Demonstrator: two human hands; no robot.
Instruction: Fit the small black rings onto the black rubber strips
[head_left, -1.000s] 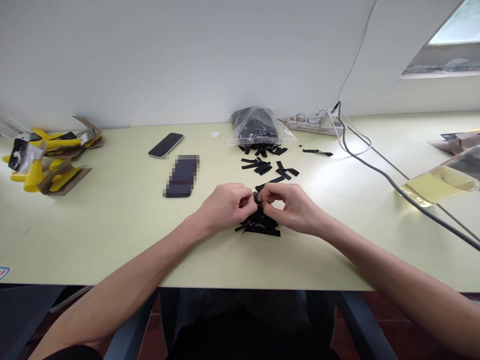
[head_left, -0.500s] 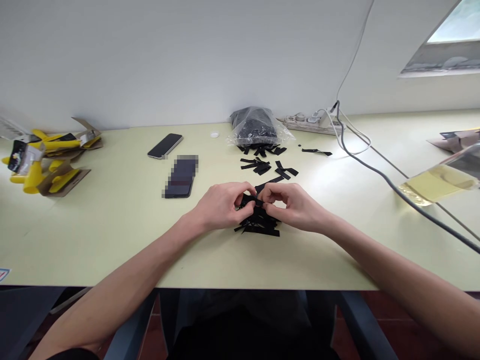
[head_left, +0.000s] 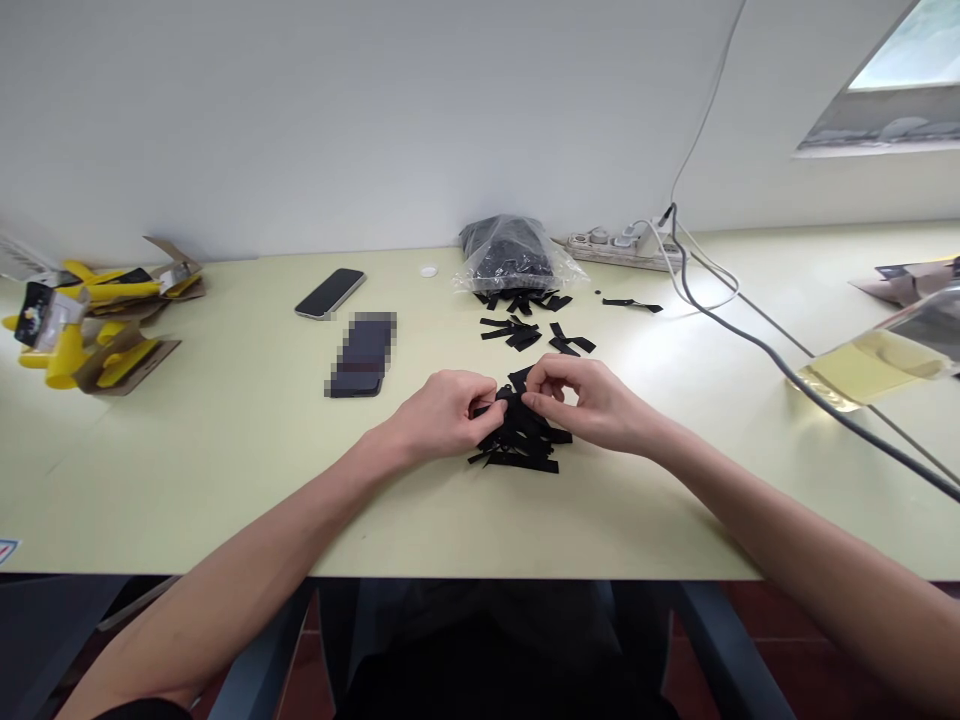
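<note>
Far left of the pale tabletop (head_left: 187, 480): yellow items (head_left: 67, 350) in brown card packaging, bunched together. Next, a dark-screened phone (head_left: 330, 292), lying flat and angled; nearer the person, a dark device (head_left: 360, 365), partly pixelated, detail unreadable. Left hand (head_left: 446, 410): grip closed, thumb and index finger pinching a black strip (head_left: 506, 395) above the upper part of a pile of black strips (head_left: 525, 440). The pile lies on the tabletop, in front of the person, between and under the fingertips. White disc (head_left: 428, 271) flat, well behind this hand. Clear bag (head_left: 506, 255) of dark contents sits near the wall, with loose strips (head_left: 514, 332) spread in small clusters between it and the pile. Right hand (head_left: 589, 400): thumb and fingertips drawn close at the strip's right end; cannot tell whether this grip pinches it. Beyond, a single twisted strip (head_left: 632, 304) lies near the power strip (head_left: 622, 248). Far right: grey cable (head_left: 787, 360) crossing over a clear packet (head_left: 874, 368) with yellow contents.
</note>
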